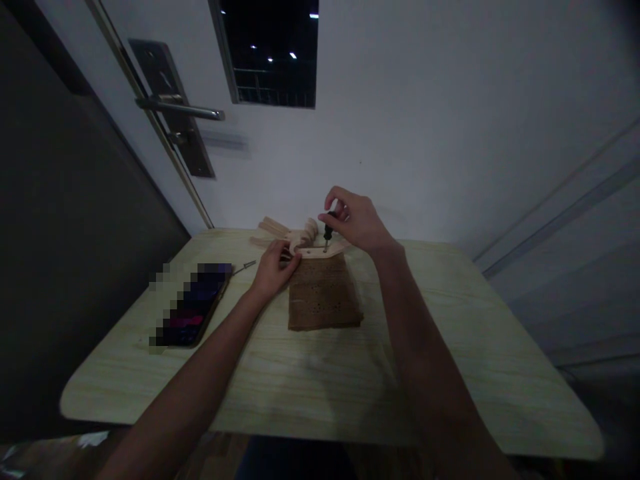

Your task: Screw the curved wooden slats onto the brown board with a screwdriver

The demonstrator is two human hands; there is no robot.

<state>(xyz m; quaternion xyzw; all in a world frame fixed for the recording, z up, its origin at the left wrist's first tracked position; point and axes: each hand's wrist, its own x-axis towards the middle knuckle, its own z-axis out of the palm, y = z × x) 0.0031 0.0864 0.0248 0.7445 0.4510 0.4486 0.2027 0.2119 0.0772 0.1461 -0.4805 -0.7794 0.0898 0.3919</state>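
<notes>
A brown perforated board (324,295) lies on the pale wooden table (450,347). On its far edge rests a light wooden piece (311,248) with curved parts. My right hand (356,221) is closed in a pinch on the black handle of a small screwdriver (328,232), held upright with its tip on the wooden piece. My left hand (275,267) presses on the left end of that piece and the board's corner, fingers curled against it.
A phone (194,305) lies on the table's left side, with a thin metal bit (245,267) beside it. Behind the table is a white wall with a dark window (273,53). A door with a metal handle (180,110) stands at the left.
</notes>
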